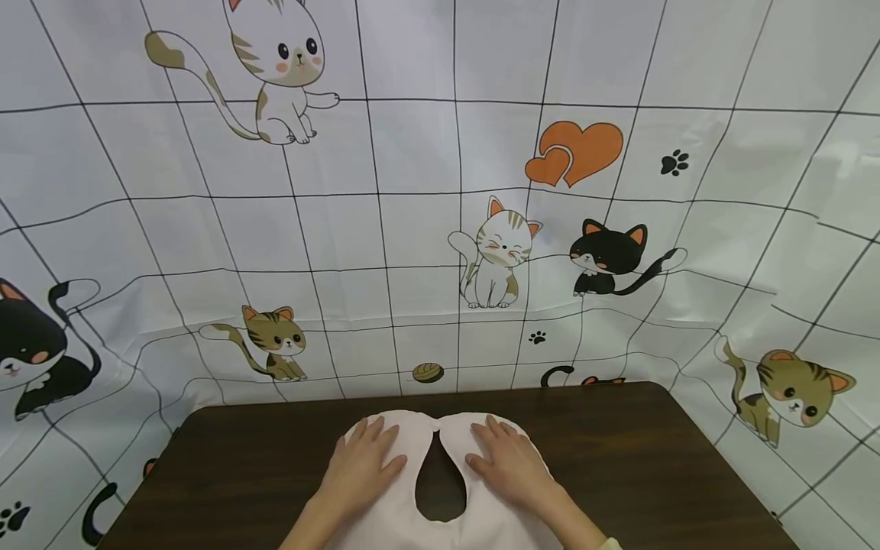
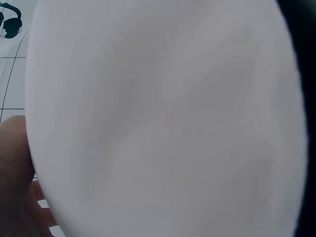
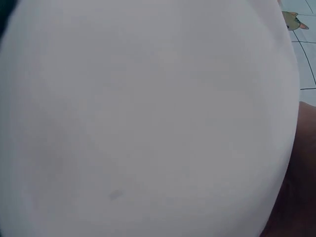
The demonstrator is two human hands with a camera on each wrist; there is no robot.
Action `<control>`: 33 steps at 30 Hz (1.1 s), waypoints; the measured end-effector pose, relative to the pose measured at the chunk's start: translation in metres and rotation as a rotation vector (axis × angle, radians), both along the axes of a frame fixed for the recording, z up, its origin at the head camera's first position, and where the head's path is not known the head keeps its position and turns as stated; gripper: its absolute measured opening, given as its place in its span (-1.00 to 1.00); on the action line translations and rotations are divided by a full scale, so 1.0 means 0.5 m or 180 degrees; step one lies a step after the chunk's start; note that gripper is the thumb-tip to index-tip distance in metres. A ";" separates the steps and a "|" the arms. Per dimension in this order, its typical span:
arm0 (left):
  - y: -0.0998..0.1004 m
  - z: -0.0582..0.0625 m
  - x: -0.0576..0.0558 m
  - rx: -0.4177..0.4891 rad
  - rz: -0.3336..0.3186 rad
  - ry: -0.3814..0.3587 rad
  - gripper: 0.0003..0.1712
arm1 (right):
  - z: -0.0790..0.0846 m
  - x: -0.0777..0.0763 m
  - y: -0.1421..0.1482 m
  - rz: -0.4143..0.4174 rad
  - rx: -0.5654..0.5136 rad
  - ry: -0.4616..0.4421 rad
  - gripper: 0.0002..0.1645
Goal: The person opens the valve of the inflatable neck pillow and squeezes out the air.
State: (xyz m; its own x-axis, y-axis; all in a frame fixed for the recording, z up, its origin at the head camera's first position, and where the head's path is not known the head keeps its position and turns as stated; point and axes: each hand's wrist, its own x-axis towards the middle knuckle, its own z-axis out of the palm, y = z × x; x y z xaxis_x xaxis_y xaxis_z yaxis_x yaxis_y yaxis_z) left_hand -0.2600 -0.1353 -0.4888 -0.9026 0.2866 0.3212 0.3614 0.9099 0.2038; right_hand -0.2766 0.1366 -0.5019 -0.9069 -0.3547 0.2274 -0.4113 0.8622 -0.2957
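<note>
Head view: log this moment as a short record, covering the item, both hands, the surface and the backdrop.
Item: pale pinkish-white, two-lobed, fabric-looking piece with a teardrop-shaped gap
Item position: lying on the dark brown, wood-look table
Left hand: resting on the piece's left lobe, fingers extended
Right hand: resting on the right lobe, fingers extended
Backdrop: white sheet with black grid lines, cartoon cats and orange hearts
Unclear: whether the lobes are joined at the top
</note>
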 end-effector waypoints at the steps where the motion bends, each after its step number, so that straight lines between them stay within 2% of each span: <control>1: 0.001 -0.002 0.001 -0.0004 -0.0009 -0.0009 -0.46 | 0.000 0.001 0.000 0.0006 0.0038 0.0000 -0.38; 7: 0.003 -0.015 0.004 -0.0047 0.0023 -0.0059 -0.48 | 0.000 0.003 -0.001 0.0021 0.0108 -0.0062 -0.40; 12: 0.002 -0.024 0.001 -0.0103 0.0029 0.0064 -0.49 | -0.008 0.001 -0.002 0.0014 0.0110 -0.0026 -0.40; 21: 0.001 -0.032 -0.001 -0.0080 -0.0043 0.0127 -0.49 | -0.009 0.006 -0.002 0.0088 0.0020 -0.0072 -0.43; 28: 0.002 -0.034 0.001 -0.0101 -0.0039 -0.0018 -0.48 | 0.004 0.012 0.003 0.0147 0.0010 -0.0078 -0.43; 33: 0.001 -0.023 0.012 -0.0095 -0.0008 -0.0113 -0.46 | 0.016 0.016 0.012 0.0161 -0.0050 -0.0059 -0.40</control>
State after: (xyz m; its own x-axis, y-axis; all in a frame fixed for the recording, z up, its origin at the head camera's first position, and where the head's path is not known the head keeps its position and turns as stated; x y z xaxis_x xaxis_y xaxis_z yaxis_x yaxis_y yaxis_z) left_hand -0.2542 -0.1346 -0.5001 -0.9126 0.2977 0.2804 0.3566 0.9149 0.1894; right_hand -0.2685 0.1427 -0.4941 -0.8920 -0.3968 0.2165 -0.4486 0.8356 -0.3169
